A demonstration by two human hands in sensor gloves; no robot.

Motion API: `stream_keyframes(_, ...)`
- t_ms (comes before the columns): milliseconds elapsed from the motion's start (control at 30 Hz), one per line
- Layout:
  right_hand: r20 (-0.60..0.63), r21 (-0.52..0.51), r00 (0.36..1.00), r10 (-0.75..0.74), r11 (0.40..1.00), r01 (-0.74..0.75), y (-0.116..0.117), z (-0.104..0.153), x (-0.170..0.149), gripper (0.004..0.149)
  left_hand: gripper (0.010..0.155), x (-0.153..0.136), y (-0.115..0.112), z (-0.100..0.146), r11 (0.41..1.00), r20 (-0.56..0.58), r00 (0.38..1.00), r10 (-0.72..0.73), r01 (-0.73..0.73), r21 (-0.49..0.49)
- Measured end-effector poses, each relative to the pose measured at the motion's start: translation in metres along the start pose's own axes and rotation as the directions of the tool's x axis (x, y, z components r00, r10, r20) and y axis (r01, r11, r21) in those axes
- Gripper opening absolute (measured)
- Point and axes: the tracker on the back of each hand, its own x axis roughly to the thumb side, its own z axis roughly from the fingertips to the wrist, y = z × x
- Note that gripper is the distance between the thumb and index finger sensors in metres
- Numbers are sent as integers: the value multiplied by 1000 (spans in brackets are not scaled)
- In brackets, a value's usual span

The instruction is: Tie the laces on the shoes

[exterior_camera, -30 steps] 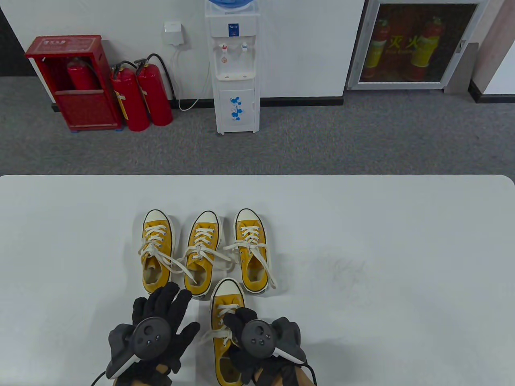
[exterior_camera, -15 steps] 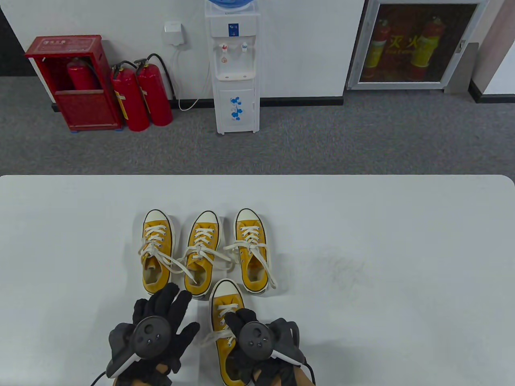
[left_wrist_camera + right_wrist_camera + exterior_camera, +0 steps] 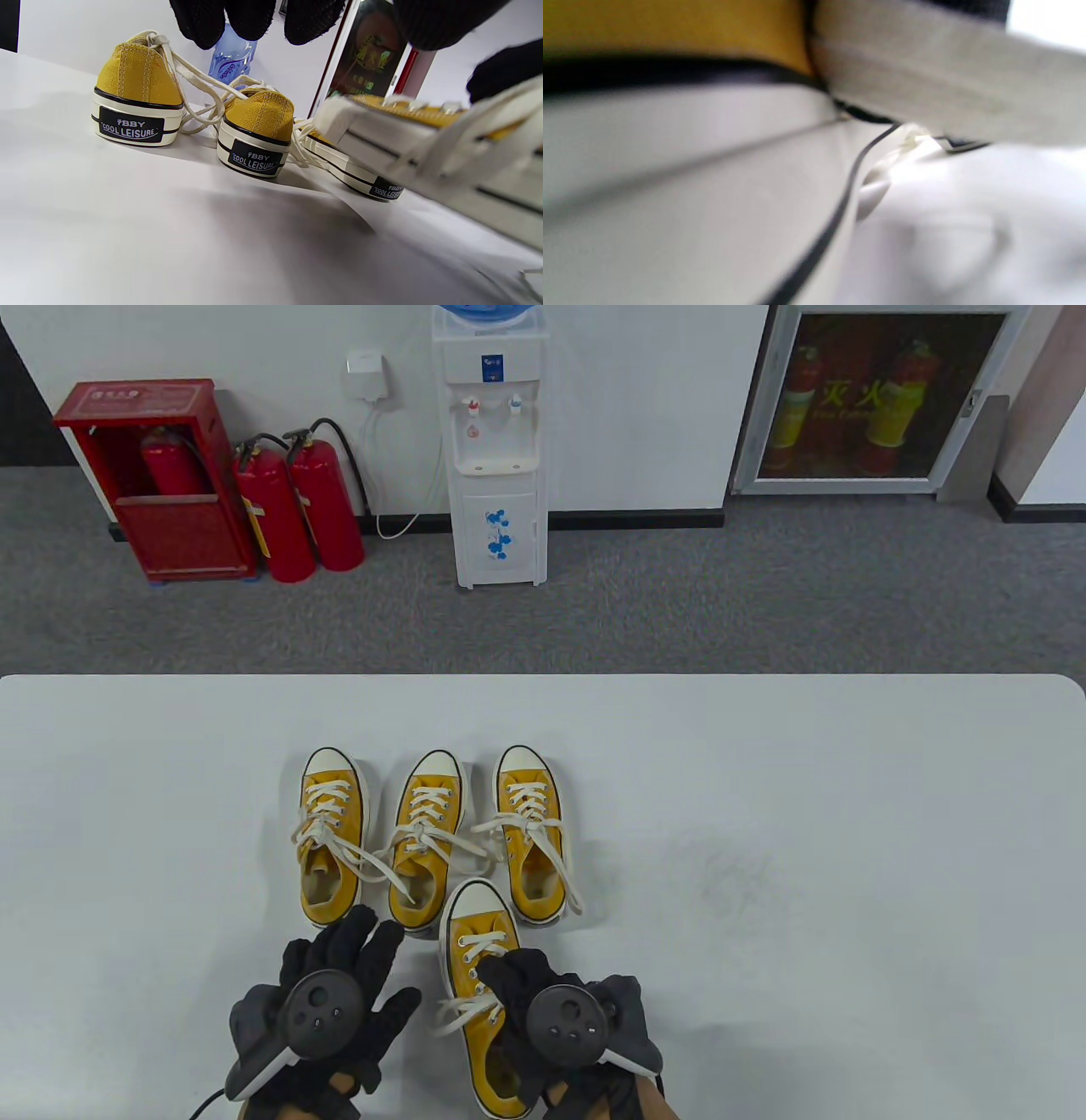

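Table view and both wrist views. Four yellow canvas shoes stand on the white table (image 3: 806,780). Three form a back row: the left shoe (image 3: 329,831), the middle shoe (image 3: 426,840) and the right shoe (image 3: 530,831), toes pointing away from the person. Their cream laces appear drawn into bows or loose knots, with long ends trailing across neighbouring shoes and onto the table (how firmly each knot holds cannot be judged from above). By this reading the back row is done, or nearly so.

The fourth shoe (image 3: 484,993) lies nearest the person, just in front of the middle and right shoes, its toe angled slightly left. Its lace (image 3: 462,1010) spills sideways off the left flank — threaded through the eyelets but showing no bow. This shoe is judged to be what is left of the task.

The right hand (image 3: 551,1018) lies over the fourth shoe's throat and right flank, fingers curled round the upper — a grip on the shoe body, not on the lace. The right wrist view, blurred, shows only sole rubber and yellow canvas pressed close.

The left hand (image 3: 327,993) rests flat beside the shoe, fingers spread and straight, holding nothing; the left wrist view shows its fingertips (image 3: 250,19) hanging clear above the table.

Remaining, as judged: take up both lace ends, cross, loop and tighten.
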Motion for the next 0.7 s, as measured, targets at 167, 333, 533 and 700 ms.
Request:
stream_keyframes(167,23,-105,1000,-5,994,7,-24,2,3,58,77,0,0,0,1000,-2,1000,-2,2,-2)
stream_keyframes(333,-4,-212,1000,-21,977,20,-54,2,-3,58,77,-1,0,-1,1000,-6,1000,4,-4,-3)
stream_keyframes(533,-147,-329,988,-51,944,-1,-89,-5,-22,56,77,1,4,1,1000,7,1000,9,-9,12)
stream_keyframes(700,-269,-402,962,-39,913,-76,-110,-14,-48,54,77,3,3,1,1000,19,1000,12,-12,10)
